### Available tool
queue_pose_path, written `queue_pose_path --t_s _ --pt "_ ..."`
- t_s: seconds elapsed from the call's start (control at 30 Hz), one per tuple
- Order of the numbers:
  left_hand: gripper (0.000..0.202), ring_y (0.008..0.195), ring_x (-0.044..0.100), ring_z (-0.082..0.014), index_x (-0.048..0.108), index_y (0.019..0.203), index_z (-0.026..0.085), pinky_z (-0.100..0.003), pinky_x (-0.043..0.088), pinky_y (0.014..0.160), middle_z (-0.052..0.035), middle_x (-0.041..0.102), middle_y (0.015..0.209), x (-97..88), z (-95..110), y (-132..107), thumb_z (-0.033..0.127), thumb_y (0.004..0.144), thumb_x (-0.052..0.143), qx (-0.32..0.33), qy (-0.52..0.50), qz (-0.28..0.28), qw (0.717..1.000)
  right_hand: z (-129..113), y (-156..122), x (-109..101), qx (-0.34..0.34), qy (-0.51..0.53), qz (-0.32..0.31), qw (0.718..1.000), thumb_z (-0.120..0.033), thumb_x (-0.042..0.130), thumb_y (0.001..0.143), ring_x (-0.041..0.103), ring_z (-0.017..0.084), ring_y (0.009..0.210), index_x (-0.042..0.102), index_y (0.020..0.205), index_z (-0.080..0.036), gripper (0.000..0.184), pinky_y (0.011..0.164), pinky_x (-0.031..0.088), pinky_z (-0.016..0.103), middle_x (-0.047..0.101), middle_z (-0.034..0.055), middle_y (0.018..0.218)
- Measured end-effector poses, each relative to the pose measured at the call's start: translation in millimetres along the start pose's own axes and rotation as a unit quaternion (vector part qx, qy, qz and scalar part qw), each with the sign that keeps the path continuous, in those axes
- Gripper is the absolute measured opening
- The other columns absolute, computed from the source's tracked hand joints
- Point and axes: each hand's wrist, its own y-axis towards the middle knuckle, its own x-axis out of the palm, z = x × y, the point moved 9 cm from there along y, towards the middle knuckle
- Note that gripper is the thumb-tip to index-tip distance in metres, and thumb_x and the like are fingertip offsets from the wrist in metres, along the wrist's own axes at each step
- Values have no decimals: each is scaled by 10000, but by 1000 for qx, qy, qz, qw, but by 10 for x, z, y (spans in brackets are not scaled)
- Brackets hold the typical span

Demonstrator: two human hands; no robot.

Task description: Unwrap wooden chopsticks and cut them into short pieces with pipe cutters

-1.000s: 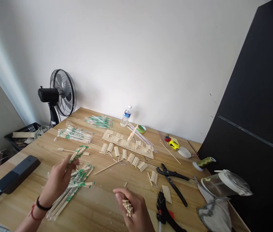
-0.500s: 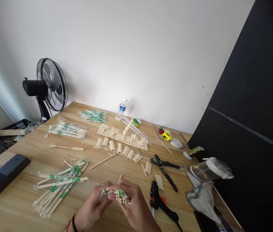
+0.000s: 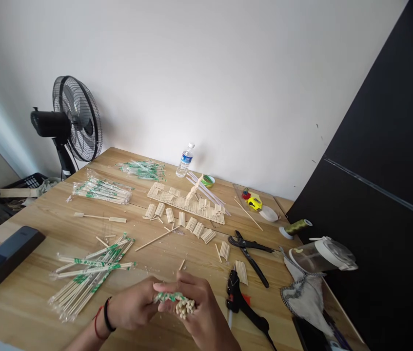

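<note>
My right hand (image 3: 206, 307) is wrapped round a bundle of wooden chopsticks (image 3: 185, 308), whose round ends point toward me. A crumpled green-and-clear plastic wrapper (image 3: 169, 296) stretches from the bundle to my left hand (image 3: 135, 302), whose fingers are closed on its other end. Red and black bands circle my left wrist. Left of the hands lies a pile of chopsticks in wrappers (image 3: 96, 268). Beyond them stands a model of glued sticks on a slatted base (image 3: 177, 199), with several small stick panels (image 3: 191, 224) in front of it.
To the right are a black glue gun (image 3: 241, 302), pliers (image 3: 250, 253), a thread spool (image 3: 297, 228) and a clear lidded jar (image 3: 319, 253). A water bottle (image 3: 185, 161) stands near the wall. More wrapped chopsticks (image 3: 102, 190), a dark case (image 3: 7, 256) and a fan (image 3: 76, 119) are leftward.
My left hand has drawn a little to the left, stretching the wrapper between both hands. My right hand keeps the bundle, now tilted with its ends more toward me. The view has shifted slightly.
</note>
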Motion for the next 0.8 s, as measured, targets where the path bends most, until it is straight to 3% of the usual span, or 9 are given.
queue_pose_path --t_s 0.1,0.17,0.37,0.5,0.7,0.8 --pt "277 548 512 -134 629 684 201 -206 460 554 17 596 589 169 3 61 300 934 564 28 -18 -102 994 5 4 41 -2 -2 -40 999 -419 666 962 639 165 681 847 1003 -307 217 649 537 239 626 27 776" --pt "244 578 539 -139 633 719 195 -215 464 578 5 636 644 190 39 86 270 933 546 35 -24 -118 992 -8 22 60 -11 -6 -57 998 -389 636 980 633 168 658 850 963 -305 230 669 536 248 638 24 735" --pt "285 798 688 -190 705 1007 216 -242 533 780 -67 758 920 68 119 -16 337 1062 453 11 -38 22 999 60 54 -24 -15 -22 2 1000 -411 641 975 699 227 829 845 940 -289 240 777 554 277 744 62 784" --pt "409 876 719 -215 715 1147 229 -278 553 843 -98 776 1018 128 52 -86 382 1097 338 18 -46 95 994 113 62 38 -12 -17 -25 999 -373 555 1025 673 213 775 831 959 -273 301 787 548 285 733 56 767" --pt "477 792 708 -233 745 1094 243 -307 555 754 -89 753 852 205 -47 -134 445 1084 314 21 -17 91 995 81 20 106 -32 27 -47 998 -284 524 1010 686 206 782 809 979 -271 286 773 547 281 728 49 801" --pt "480 813 700 -241 763 1072 251 -321 553 758 -95 757 875 197 -80 -207 463 1075 332 18 -12 93 995 81 -23 180 -39 38 -66 996 -214 522 963 694 200 819 797 1045 -283 294 801 536 275 729 43 848"
